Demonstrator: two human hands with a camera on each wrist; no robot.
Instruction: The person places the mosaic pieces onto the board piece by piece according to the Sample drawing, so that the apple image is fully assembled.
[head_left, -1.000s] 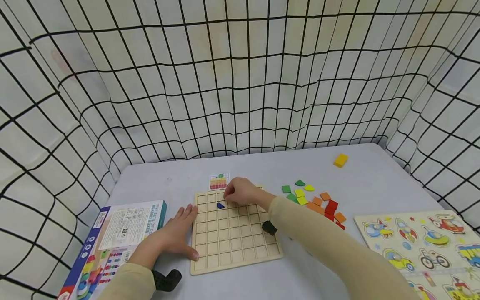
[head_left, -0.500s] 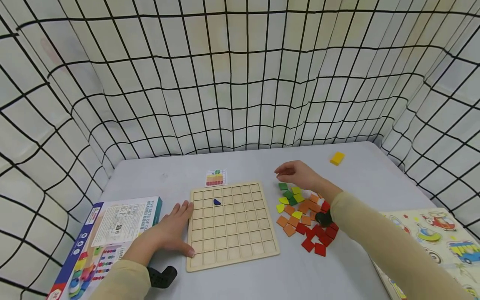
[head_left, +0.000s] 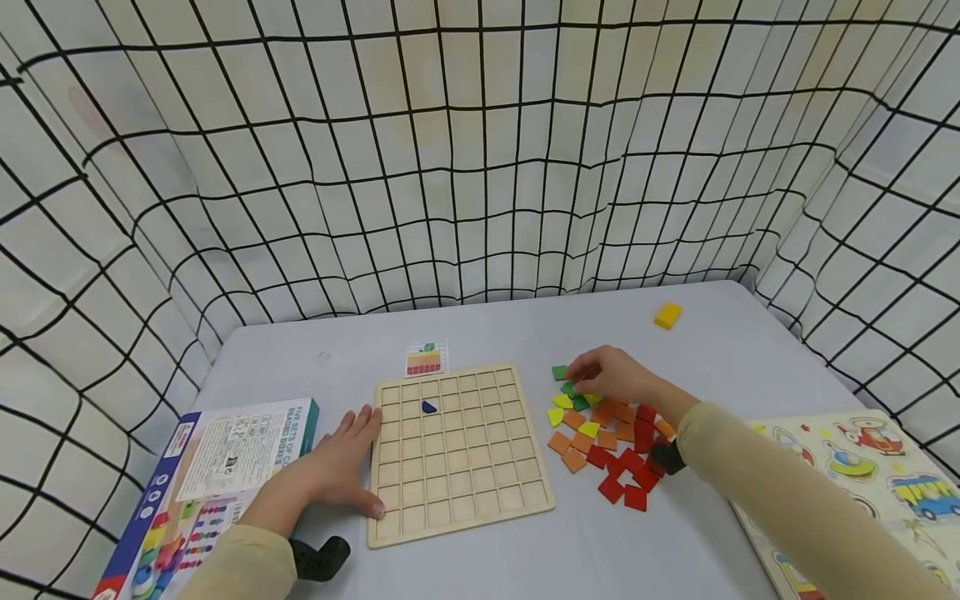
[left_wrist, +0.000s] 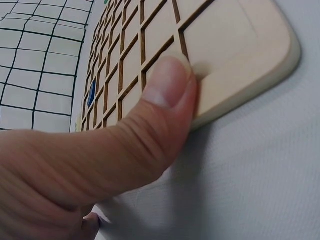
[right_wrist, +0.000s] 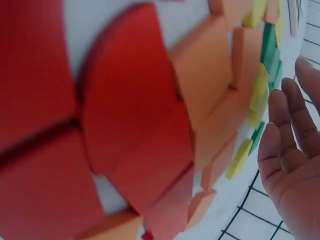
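Observation:
A square wooden grid board (head_left: 480, 505) lies in the middle of the table in the head view. One small dark blue piece (head_left: 429, 407) sits in a cell near its top left. My left hand (head_left: 341, 467) rests along the board's left edge, fingers spread, and in the left wrist view the thumb (left_wrist: 167, 82) presses on the rim near a corner. Over the far end of the coloured tile pile hangs my right hand (head_left: 613, 375), its fingertips close to a green tile (head_left: 559, 373). In the right wrist view its fingers (right_wrist: 280, 107) are loosely bent beside green and yellow tiles.
Red tiles (head_left: 635, 498) and orange tiles (head_left: 573, 460) lie loose right of the board. A small pattern card (head_left: 427, 358) is behind it. A printed box (head_left: 240, 467) stands left, a picture puzzle board (head_left: 855, 492) right, a yellow block (head_left: 667, 315) far right. Black netting encloses the table.
My right hand has left the board, where it was beside the blue piece, and moved right to the tiles, then lowered toward the green ones. The left hand stays at the board's edge.

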